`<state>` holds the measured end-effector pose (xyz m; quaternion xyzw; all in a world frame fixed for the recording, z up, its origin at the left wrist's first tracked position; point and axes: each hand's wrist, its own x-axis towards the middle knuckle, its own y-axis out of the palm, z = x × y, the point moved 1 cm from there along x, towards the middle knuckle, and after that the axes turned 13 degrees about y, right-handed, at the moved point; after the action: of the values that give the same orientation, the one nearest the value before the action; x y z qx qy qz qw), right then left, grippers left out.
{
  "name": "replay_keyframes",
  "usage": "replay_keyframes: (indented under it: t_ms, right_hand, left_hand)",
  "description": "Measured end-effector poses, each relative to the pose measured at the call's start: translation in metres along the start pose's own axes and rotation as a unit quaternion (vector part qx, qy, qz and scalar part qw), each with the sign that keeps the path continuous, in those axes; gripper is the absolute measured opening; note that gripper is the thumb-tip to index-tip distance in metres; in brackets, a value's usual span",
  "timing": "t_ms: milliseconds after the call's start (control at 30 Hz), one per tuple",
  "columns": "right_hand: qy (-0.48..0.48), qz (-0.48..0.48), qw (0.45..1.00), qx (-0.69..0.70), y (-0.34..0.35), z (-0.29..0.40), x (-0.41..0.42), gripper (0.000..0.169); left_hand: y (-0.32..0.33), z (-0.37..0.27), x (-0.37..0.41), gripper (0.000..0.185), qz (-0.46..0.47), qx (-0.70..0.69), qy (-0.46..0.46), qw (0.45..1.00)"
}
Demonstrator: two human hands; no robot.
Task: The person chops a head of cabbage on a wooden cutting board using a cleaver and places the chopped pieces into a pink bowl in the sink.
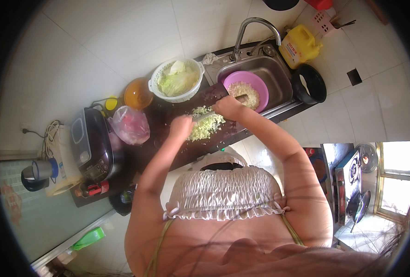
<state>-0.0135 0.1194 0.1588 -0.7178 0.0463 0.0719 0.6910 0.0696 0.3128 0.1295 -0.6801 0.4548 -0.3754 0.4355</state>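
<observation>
My right hand (230, 107) is closed around a kitchen knife (204, 116), with the end of its wooden handle sticking out toward the sink. At the other end of the blade, my left hand (182, 126) grips the tip area. The blade lies across a heap of finely chopped pale green cabbage (206, 128) on the dark worktop; whether a board lies under it I cannot tell. Beyond my right hand, a pink basin (263, 90) full of chopped pale vegetable sits in the sink. A white colander (153, 84) with cabbage leaves (178, 81) stands behind the heap.
The steel sink (277, 78) with its tall faucet (239, 38) lies to the right. Beside it are a yellow jug (300, 46) and a black pot (309, 85). Leftward stand an orange bowl (138, 93), a plastic bag of pinkish contents (131, 125) and a rice cooker (94, 145).
</observation>
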Motion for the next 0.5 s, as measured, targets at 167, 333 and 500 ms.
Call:
replay_keyframes:
  t_ms: [167,333,500]
  right_hand:
    - [-0.137,0.004,0.986,-0.094,0.005,0.016,0.022,0.011]
    - [-0.112,0.068,0.989,-0.068,0.041,-0.002,0.034,0.011]
    - [-0.079,0.076,0.993,-0.053,0.049,-0.007,0.03,0.012]
  left_hand:
    - [0.047,-0.022,-0.039,0.02,-0.077,-0.005,-0.071,0.994]
    - [0.071,-0.023,-0.023,0.008,-0.065,0.023,-0.077,0.995]
    - [0.062,-0.028,-0.016,0.011,-0.011,0.015,-0.111,0.994]
